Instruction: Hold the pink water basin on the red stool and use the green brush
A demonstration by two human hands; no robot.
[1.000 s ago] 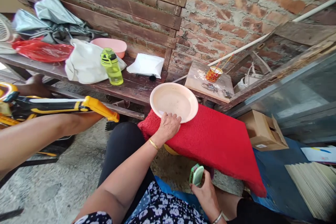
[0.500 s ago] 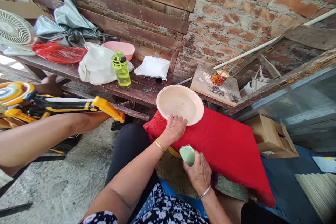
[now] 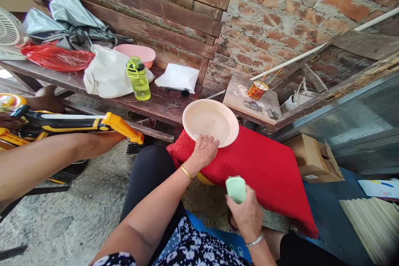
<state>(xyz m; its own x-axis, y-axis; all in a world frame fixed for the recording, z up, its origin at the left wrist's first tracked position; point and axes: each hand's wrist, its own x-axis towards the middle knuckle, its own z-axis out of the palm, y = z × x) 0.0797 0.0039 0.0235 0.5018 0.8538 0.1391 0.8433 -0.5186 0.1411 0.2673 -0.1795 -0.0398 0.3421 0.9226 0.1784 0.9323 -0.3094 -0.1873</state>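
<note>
My left hand (image 3: 205,151), with a gold bracelet at the wrist, is closed over the near rim of a pale pink basin (image 3: 231,136). The basin is round and shallow, with what looks like cloudy water inside. It rests on the red cloth (image 3: 268,166) spread over a low table. My right hand (image 3: 247,212), silver bangle at the wrist, is wrapped around a pale green, rounded hand-sized object (image 3: 236,189). That object's exact kind is unclear. It is held above my lap, apart from the basin, at the near edge of the cloth.
On the wooden bench (image 3: 165,106) sit a green water bottle (image 3: 139,81), a white cloth bag (image 3: 106,72) and a white packet (image 3: 177,78). Another person's arm (image 3: 65,149) reaches in at left beside a yellow-black toy excavator (image 3: 75,122). A cardboard box (image 3: 311,160) stands right.
My right hand has moved slightly right and down, turning the pale green object more upright. My left hand stays on the basin rim. The view has shifted a little.
</note>
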